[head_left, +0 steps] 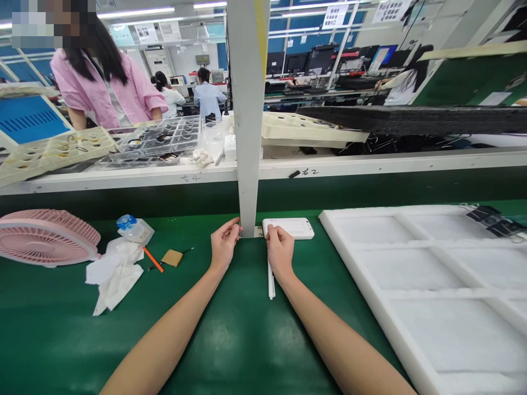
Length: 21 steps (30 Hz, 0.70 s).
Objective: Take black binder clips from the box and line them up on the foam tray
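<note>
My left hand [223, 247] is closed in a pinch at the left side of the foot of a pale post [248, 181]. Whatever those fingertips hold is too small to make out. On the post's other side my right hand [281, 249] pinches with thumb and forefinger, right at the left end of a flat white rectangular device [302, 228] with rounded corners. Below the right fingers a thin white strip [271, 285] extends toward me; its upper end is hidden by the hand, so I cannot tell whether it is gripped. A small metal bracket [258, 231] shows between post and device.
The green mat [230, 340] carries a pink fan [49, 238], crumpled tissue [117, 269], a blue-capped bottle [135, 227] and an orange stick [153, 259] at left. A white foam tray [358, 274] fills the right. Behind, a shelf [185, 176] holds trays; a person in pink [111, 93] stands beyond.
</note>
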Each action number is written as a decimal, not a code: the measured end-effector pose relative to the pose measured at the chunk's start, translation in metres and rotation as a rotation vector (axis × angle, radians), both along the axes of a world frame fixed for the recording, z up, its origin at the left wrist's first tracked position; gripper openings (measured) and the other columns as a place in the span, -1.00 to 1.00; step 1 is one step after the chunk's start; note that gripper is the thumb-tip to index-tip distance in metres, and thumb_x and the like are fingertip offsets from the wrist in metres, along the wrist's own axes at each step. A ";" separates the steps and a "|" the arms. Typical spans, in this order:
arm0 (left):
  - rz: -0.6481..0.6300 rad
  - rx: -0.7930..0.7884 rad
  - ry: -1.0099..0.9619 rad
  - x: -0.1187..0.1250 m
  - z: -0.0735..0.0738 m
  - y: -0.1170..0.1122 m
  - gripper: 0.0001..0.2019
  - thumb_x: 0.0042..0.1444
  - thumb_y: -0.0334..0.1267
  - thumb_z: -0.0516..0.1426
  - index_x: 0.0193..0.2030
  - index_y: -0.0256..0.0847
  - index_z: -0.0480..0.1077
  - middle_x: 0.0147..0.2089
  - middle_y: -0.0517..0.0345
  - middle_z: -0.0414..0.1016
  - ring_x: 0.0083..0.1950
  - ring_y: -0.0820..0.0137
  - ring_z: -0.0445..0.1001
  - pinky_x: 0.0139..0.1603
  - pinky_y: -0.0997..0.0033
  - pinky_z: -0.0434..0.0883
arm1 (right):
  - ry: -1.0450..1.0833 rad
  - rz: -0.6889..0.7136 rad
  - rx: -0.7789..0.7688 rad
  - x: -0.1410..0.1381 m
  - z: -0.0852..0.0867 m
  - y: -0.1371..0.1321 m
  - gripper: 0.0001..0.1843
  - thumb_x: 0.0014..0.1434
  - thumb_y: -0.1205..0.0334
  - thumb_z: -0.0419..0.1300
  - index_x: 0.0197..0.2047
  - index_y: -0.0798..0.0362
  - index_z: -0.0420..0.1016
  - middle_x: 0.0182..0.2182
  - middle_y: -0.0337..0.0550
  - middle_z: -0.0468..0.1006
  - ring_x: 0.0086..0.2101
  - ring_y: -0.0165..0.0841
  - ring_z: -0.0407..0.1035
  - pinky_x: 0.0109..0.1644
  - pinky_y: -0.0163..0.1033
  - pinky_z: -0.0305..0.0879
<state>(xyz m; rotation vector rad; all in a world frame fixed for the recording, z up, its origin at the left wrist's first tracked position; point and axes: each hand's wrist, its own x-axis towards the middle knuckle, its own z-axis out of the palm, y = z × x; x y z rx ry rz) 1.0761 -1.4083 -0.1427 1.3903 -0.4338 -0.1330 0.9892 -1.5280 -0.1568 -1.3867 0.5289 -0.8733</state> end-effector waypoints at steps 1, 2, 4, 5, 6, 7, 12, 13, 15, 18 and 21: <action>0.006 0.003 0.007 0.000 0.000 0.000 -0.59 0.12 -0.03 0.28 0.02 -0.26 0.59 -0.28 0.01 0.61 -0.44 0.46 0.42 -0.43 0.44 0.40 | -0.001 -0.001 -0.003 0.000 0.000 0.000 -0.51 0.31 -0.05 0.15 -0.56 0.03 0.22 -0.65 -0.33 0.12 -0.58 -0.41 0.02 -0.48 -0.26 -0.02; 0.011 0.006 0.010 0.000 0.001 0.000 -0.59 0.11 -0.03 0.29 0.00 -0.27 0.60 -0.28 0.00 0.61 -0.44 0.46 0.42 -0.43 0.44 0.41 | -0.001 -0.003 -0.008 0.000 0.001 0.000 -0.51 0.31 -0.04 0.15 -0.56 0.03 0.21 -0.65 -0.33 0.12 -0.58 -0.41 0.03 -0.48 -0.26 -0.02; 0.013 0.015 0.012 0.000 0.001 0.000 -0.58 0.10 -0.02 0.30 -0.01 -0.27 0.60 -0.28 0.00 0.61 -0.44 0.46 0.42 -0.43 0.43 0.40 | -0.001 -0.005 -0.018 -0.001 0.001 0.000 -0.51 0.32 -0.04 0.14 -0.57 0.03 0.21 -0.65 -0.32 0.12 -0.58 -0.40 0.03 -0.47 -0.26 -0.02; 0.011 0.015 0.012 0.000 0.001 0.000 -0.58 0.10 -0.02 0.30 -0.01 -0.27 0.60 -0.28 0.00 0.61 -0.45 0.46 0.41 -0.44 0.44 0.39 | -0.002 -0.005 -0.020 -0.001 0.002 0.000 -0.51 0.32 -0.04 0.14 -0.57 0.03 0.21 -0.65 -0.32 0.13 -0.58 -0.40 0.04 -0.47 -0.26 -0.01; 0.006 0.013 0.011 0.000 0.001 0.000 -0.59 0.10 -0.02 0.30 -0.01 -0.27 0.60 -0.29 0.01 0.60 -0.46 0.47 0.39 -0.45 0.45 0.38 | -0.003 -0.004 -0.022 -0.001 0.003 0.000 -0.51 0.32 -0.03 0.14 -0.57 0.03 0.21 -0.65 -0.32 0.13 -0.57 -0.40 0.04 -0.46 -0.25 -0.01; 0.000 0.010 0.011 0.000 0.001 0.000 -0.59 0.11 -0.02 0.30 -0.01 -0.27 0.60 -0.31 0.02 0.59 -0.47 0.48 0.38 -0.46 0.46 0.36 | -0.004 -0.004 -0.022 -0.002 0.003 0.001 -0.51 0.32 -0.03 0.15 -0.57 0.03 0.21 -0.65 -0.32 0.13 -0.57 -0.40 0.04 -0.46 -0.25 -0.01; -0.011 0.005 0.015 0.001 0.001 0.000 -0.61 0.14 0.02 0.27 -0.08 -0.28 0.62 -0.36 0.05 0.56 -0.50 0.51 0.33 -0.52 0.48 0.28 | -0.013 0.001 -0.019 -0.001 0.004 0.001 -0.51 0.32 -0.02 0.15 -0.57 0.03 0.20 -0.65 -0.33 0.12 -0.57 -0.40 0.03 -0.45 -0.25 -0.01; -0.010 0.006 0.016 0.001 0.002 0.000 -0.61 0.13 0.02 0.28 -0.10 -0.28 0.62 -0.37 0.05 0.55 -0.50 0.50 0.33 -0.52 0.48 0.28 | -0.012 0.002 -0.018 -0.001 0.003 0.001 -0.51 0.32 -0.02 0.15 -0.57 0.03 0.20 -0.65 -0.33 0.12 -0.57 -0.40 0.03 -0.46 -0.25 -0.01; -0.012 0.008 0.015 0.001 0.002 0.000 -0.62 0.12 0.02 0.29 -0.14 -0.28 0.63 -0.38 0.05 0.55 -0.50 0.50 0.33 -0.52 0.48 0.28 | -0.006 0.001 -0.020 -0.001 0.003 0.001 -0.51 0.32 -0.03 0.15 -0.57 0.03 0.21 -0.65 -0.33 0.12 -0.57 -0.40 0.02 -0.46 -0.25 -0.02; -0.015 0.008 0.004 0.002 0.003 0.001 -0.65 0.10 0.01 0.30 -0.20 -0.28 0.64 -0.39 0.05 0.54 -0.50 0.50 0.32 -0.49 0.47 0.30 | -0.003 -0.001 -0.019 -0.001 0.002 0.001 -0.50 0.32 -0.04 0.15 -0.57 0.03 0.21 -0.65 -0.33 0.12 -0.57 -0.40 0.02 -0.46 -0.26 -0.02; -0.010 0.007 -0.011 0.002 0.002 0.001 -0.66 0.09 0.00 0.31 -0.23 -0.28 0.64 -0.38 0.04 0.55 -0.49 0.50 0.33 -0.46 0.46 0.34 | -0.007 0.002 -0.021 -0.001 0.002 0.002 -0.50 0.32 -0.05 0.15 -0.57 0.03 0.21 -0.65 -0.32 0.12 -0.57 -0.40 0.02 -0.46 -0.26 -0.02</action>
